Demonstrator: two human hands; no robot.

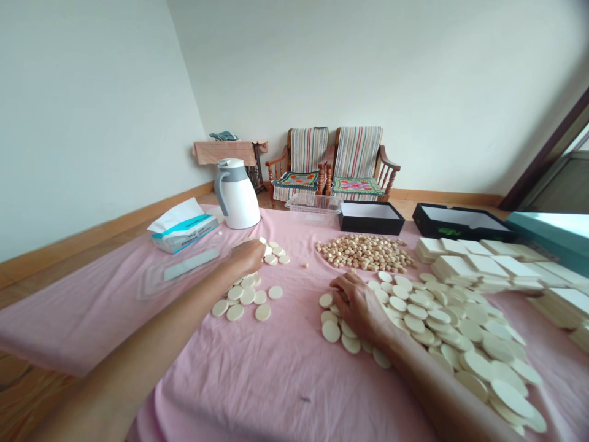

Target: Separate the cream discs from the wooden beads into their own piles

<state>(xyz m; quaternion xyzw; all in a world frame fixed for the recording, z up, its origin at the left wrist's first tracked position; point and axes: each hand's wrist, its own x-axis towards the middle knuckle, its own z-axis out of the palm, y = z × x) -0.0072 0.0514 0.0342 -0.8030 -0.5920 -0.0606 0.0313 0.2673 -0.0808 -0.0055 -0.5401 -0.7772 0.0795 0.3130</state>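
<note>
Bare forearms cross a pink cloth — left hand curled, grip hidden, over cream discs left of a pale-bead heap; right hand open, flat on more discs below it.

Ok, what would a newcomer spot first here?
The big spread of cream discs on the pink cloth grabs the eye first, fanning out around the right hand at front right. Behind it sits a heap of small tan rounds, and stacked cream rectangular slabs line the right side.
</note>
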